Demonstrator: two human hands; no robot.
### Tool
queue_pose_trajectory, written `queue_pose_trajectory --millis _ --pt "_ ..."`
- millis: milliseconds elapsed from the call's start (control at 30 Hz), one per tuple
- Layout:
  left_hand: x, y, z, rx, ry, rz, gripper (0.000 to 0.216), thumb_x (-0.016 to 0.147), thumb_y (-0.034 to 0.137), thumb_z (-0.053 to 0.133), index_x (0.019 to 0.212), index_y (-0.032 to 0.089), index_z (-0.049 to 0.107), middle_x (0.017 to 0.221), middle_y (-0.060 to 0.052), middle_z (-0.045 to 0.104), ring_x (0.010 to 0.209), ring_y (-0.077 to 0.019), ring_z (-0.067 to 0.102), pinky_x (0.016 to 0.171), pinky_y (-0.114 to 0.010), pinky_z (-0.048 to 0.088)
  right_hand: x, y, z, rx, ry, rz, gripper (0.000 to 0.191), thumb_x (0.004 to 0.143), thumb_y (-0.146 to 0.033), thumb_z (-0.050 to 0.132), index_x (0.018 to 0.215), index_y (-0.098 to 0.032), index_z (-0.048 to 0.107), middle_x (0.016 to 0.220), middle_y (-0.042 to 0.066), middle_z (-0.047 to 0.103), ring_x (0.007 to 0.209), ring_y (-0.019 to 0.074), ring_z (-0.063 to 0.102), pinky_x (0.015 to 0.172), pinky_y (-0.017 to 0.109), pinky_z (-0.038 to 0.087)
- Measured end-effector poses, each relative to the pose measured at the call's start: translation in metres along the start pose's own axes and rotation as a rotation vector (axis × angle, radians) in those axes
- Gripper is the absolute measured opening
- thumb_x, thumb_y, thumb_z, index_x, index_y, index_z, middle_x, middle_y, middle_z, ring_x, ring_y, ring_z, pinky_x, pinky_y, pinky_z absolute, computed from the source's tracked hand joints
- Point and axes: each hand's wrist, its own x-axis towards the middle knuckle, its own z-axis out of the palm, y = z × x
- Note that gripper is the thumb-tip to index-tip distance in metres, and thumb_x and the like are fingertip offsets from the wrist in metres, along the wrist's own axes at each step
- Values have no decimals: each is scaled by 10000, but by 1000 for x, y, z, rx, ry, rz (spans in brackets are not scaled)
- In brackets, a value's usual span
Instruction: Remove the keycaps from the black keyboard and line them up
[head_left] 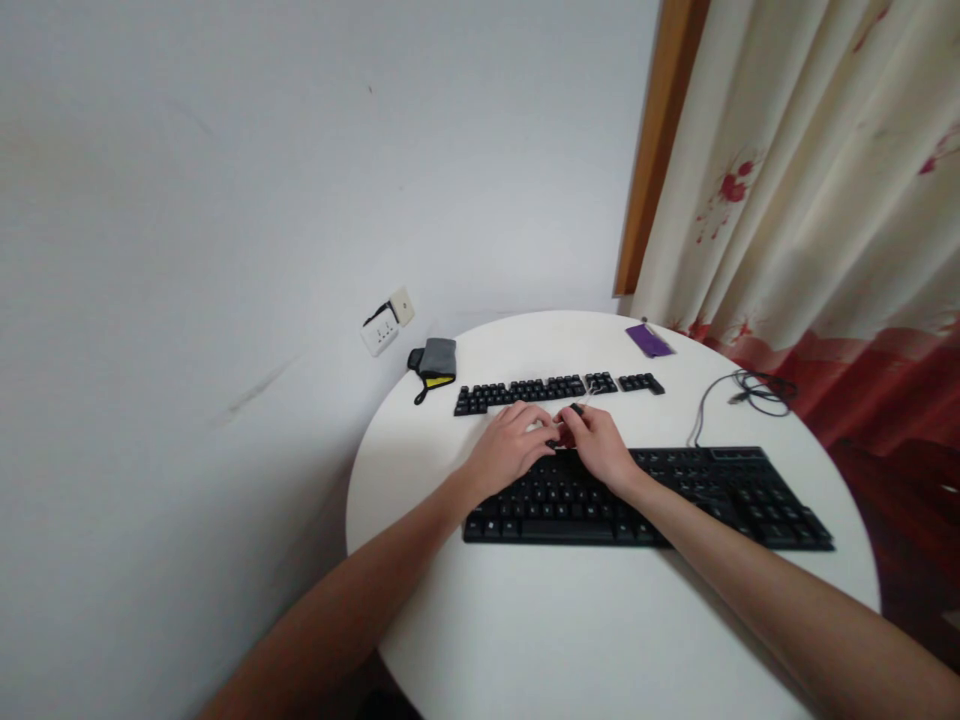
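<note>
The fingers of the right hand (pixel 600 445) are bent and drawn together, and their tips close on a small dark piece (pixel 576 408), a little above the middle of the frame. The fingers of the left hand (pixel 510 447) are curled and lie close to each other, touching the right fingertips; whether they grip anything I cannot tell. Both hands rest over the upper left edge of a black keyboard (pixel 675 495), which lies across the centre and the right of the frame. Just above the hands a row of loose black keycaps (pixel 525 392) is laid out on the round white table (pixel 570 620). Further up left are a grey and yellow pouch (pixel 436 362) and a wall socket (pixel 386 325). At the right a cable (pixel 742 390) is coiled, with a purple object (pixel 649 340) above it, near the curtain (pixel 817 180).
</note>
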Motion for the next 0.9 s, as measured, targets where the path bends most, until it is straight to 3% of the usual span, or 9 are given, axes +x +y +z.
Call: queue_pose_trajectory --millis 100,233,400,633,900 --pt "-1 -11 3 -126 93 -39 150 885 313 633 1004 243 692 1042 -43 616 1001 -200 518 915 -357 432 1 -1 -1 1 8 18 345 870 -470 498 782 -163 629 619 35 665 563 159 613 553 260 480" --pt "-6 -47 3 -55 230 -293 139 821 331 710 935 254 736 1066 -49 587 1024 -220 497 928 -383 411 0 -4 0 12 19 62 353 876 -461 479 815 -149 631 653 52 680 594 155 626 544 245 456" --pt "-19 -85 3 106 93 -528 104 771 333 755 868 297 766 1109 -40 556 1061 -254 463 920 -430 363 0 -2 1 -10 11 69 346 882 -438 474 821 -139 637 676 65 687 612 157 635 560 246 453" --pt "-24 -88 7 141 -17 -578 134 754 349 765 879 299 769 1075 -40 556 1049 -265 450 884 -425 363 0 0 0 4 -4 68 356 886 -448 480 813 -139 640 678 67 689 603 160 639 572 258 457" --pt "-24 -91 7 127 32 -620 380 691 351 812 1049 294 699 1113 -46 536 1080 -273 456 935 -420 371 0 -1 -1 5 -10 71 378 883 -468 491 797 -134 646 672 67 687 597 158 635 577 260 456"
